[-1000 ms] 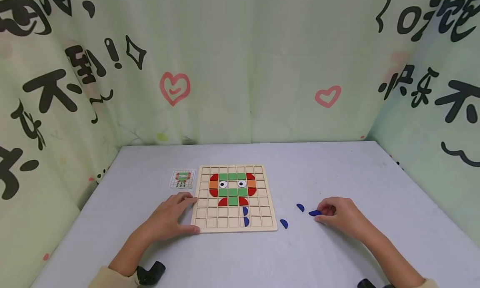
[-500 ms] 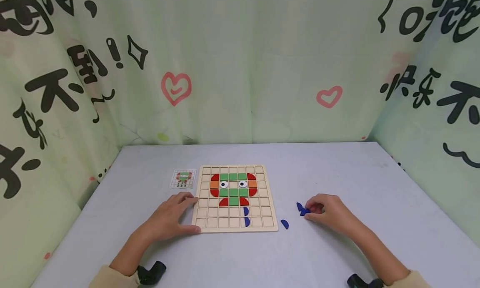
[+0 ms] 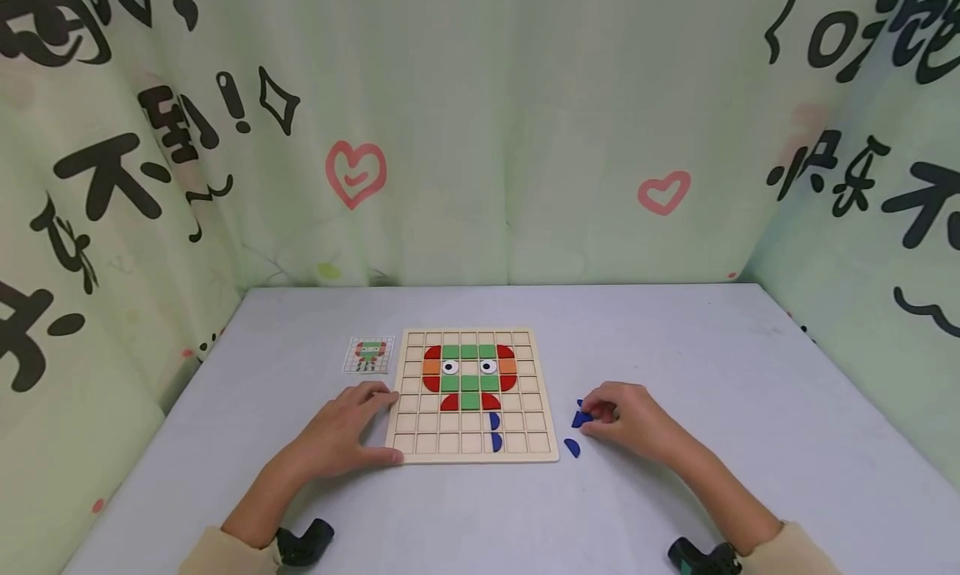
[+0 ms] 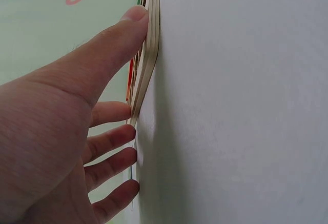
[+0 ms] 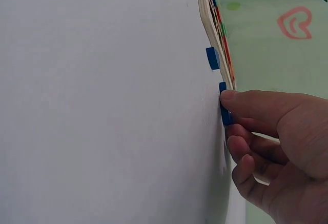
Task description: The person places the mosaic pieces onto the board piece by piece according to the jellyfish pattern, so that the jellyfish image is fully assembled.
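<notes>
A wooden grid board (image 3: 525,433) lies on the table, with red, green, orange and blue pieces forming a figure with two eyes. My left hand (image 3: 348,429) rests its thumb (image 4: 136,16) and fingers against the board's left edge, fingers extended. To the right of the board, my right hand (image 3: 630,417) pinches a blue piece (image 5: 224,103) between thumb and fingertips. Just in front of it lies a loose blue half-round piece (image 3: 572,447). Another blue piece (image 3: 579,402) is mostly hidden behind the right fingers. Two blue half-rounds (image 3: 496,432) sit in the board's lower rows.
A small picture card (image 3: 369,354) with a gridded figure lies left of the board, near its upper corner. The white table (image 3: 675,333) is enclosed at the back and sides by a pale green curtain (image 3: 450,142) with hearts and black writing.
My right hand has moved left toward the board, carrying the blue piece past the loose one behind it. The left hand stays at the board's edge.
</notes>
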`<state>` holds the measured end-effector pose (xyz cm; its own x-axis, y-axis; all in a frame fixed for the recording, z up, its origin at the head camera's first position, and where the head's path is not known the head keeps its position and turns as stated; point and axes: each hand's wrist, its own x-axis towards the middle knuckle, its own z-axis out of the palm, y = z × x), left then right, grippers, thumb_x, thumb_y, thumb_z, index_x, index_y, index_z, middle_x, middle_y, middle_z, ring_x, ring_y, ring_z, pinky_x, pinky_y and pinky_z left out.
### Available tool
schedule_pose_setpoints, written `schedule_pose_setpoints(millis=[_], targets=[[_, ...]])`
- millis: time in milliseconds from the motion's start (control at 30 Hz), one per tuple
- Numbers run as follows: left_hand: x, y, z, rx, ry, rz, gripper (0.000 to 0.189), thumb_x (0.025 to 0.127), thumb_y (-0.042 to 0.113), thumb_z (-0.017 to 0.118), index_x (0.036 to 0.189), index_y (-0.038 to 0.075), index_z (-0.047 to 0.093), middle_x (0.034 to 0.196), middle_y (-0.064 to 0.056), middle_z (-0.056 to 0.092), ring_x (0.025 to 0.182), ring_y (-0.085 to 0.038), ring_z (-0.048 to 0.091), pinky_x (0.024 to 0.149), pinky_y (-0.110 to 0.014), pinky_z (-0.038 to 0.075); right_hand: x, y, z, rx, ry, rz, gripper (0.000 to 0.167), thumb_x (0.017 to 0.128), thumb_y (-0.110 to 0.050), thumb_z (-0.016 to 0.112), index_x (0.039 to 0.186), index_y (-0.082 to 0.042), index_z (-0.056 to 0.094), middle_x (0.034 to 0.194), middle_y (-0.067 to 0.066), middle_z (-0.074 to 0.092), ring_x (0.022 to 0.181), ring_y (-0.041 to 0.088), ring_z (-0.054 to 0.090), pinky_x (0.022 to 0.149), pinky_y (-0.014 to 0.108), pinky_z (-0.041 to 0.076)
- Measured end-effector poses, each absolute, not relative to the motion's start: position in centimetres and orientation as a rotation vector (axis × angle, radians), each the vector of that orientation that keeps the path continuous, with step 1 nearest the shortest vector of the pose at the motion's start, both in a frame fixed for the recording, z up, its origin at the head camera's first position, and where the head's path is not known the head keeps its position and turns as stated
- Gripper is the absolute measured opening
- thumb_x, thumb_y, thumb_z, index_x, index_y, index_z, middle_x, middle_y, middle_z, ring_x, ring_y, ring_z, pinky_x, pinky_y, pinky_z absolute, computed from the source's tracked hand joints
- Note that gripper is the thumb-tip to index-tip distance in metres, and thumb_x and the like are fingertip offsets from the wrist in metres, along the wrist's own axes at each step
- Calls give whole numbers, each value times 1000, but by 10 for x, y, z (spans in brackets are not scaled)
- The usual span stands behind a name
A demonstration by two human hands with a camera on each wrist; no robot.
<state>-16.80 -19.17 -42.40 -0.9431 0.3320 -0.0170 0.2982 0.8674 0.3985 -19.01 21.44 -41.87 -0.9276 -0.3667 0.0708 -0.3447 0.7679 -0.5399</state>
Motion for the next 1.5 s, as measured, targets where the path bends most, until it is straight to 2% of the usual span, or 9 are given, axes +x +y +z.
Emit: schedule_pose_setpoints(millis=[800, 1500], targets=[[-169, -193, -421, 542, 2962, 604, 82, 71, 53, 80, 139, 14, 52, 138, -4, 48, 126, -25, 45, 103, -52, 40, -198, 185, -414, -574, 2919, -827, 17, 77, -13, 80, 91, -11, 72, 78, -6, 58, 73, 10, 51, 64, 19, 46], [-167, -192, -420, 541, 2954, 606, 82, 72, 54, 79, 138, 14, 53, 138, -4, 48, 127, -25, 46, 103, -51, 40, -197, 153, -404, -744, 2824, -878, 16, 80, -17, 79, 93, -11, 71, 80, -6, 58, 75, 11, 51, 61, 18, 44]])
